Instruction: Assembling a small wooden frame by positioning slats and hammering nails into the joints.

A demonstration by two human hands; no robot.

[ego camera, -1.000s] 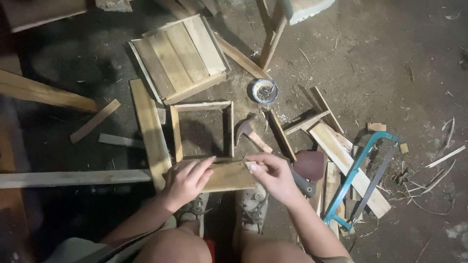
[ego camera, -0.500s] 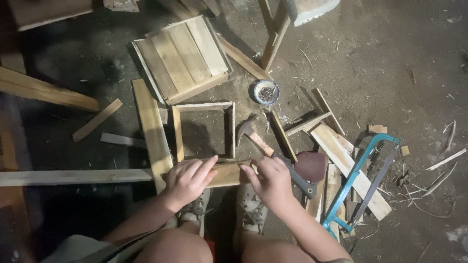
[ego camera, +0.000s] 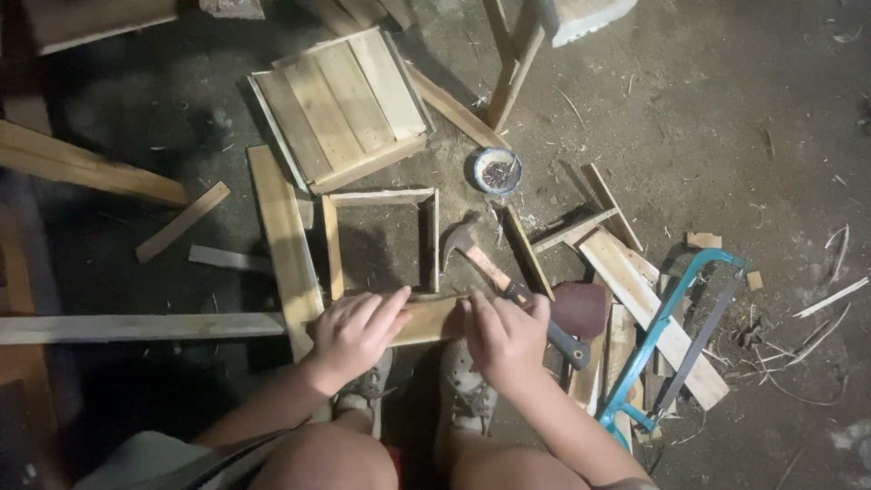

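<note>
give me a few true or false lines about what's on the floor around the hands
1. Both hands, left hand and right hand, rest on a short wooden board. True.
2. The hammer is held up in the air. False: it lies on the floor by the right hand.
3. A blue bow saw lies to the right. True.
4. The small bowl sits inside the square frame. False: it sits outside, up and to the right of it.

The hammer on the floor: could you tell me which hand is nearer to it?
Right. The right hand lies over the hammer handle; the left hand rests farther left on the wooden piece.
</note>
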